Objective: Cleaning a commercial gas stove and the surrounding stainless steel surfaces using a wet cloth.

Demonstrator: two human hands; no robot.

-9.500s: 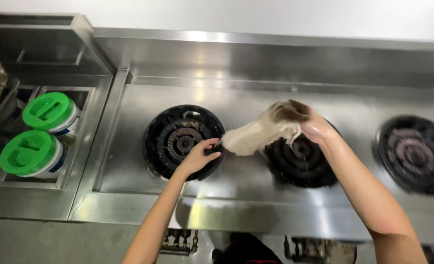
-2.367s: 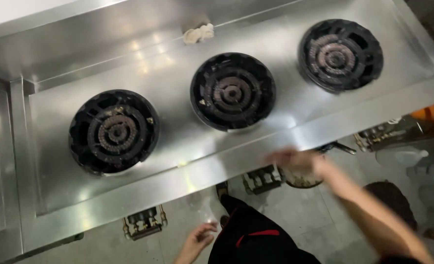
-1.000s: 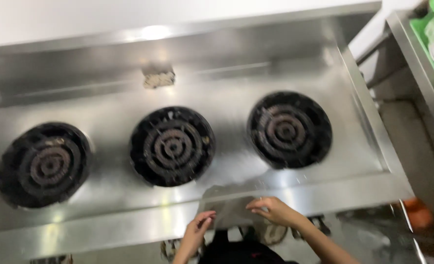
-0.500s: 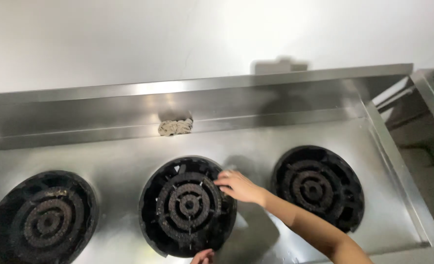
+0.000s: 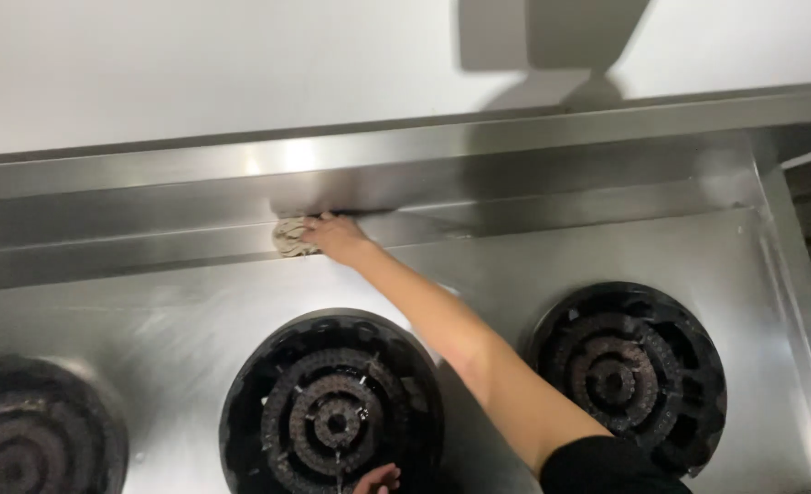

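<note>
The rag is a mottled grey-beige. The stove top is silver steel under a plain white wall — the burners black, ringed in brownish grey. The sleeve is black.

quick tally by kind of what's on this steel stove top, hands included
black round burners: 3 (the left one cut off by the frame edge)
crumpled cloth: 1, under the right hand
hands: 2, with only the left hand fingertips showing at the bottom
total: 6
</note>
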